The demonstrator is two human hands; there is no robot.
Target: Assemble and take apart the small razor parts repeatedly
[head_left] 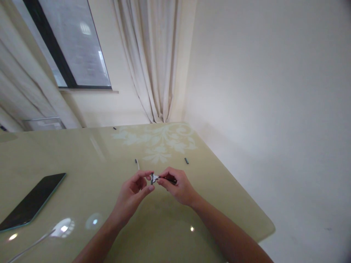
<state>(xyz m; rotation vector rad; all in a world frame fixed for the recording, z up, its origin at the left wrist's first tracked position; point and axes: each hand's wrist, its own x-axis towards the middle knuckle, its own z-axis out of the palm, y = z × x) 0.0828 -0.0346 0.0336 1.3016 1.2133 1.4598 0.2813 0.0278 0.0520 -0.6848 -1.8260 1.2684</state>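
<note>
A small razor (155, 178) with a dark, flat head and a silvery neck is held above the table between my two hands. My left hand (134, 191) pinches the razor's head, index finger at its upper end and thumb at its lower end. The dark handle lies in the closed fingers of my right hand (177, 184), which hide most of it. Just beyond my left hand is what looks like a toothbrush (137, 163), white with a dark head, its near end hidden. A short dark piece (186, 160) lies past my right hand.
The glossy, pale green table (225, 204) has a floral pattern and meets a wall on the right. A black tablet (34, 199) lies at left, with a white cable (33, 245) nearer. A tiny dark object (114, 128) sits at the far edge, before curtains (153, 54).
</note>
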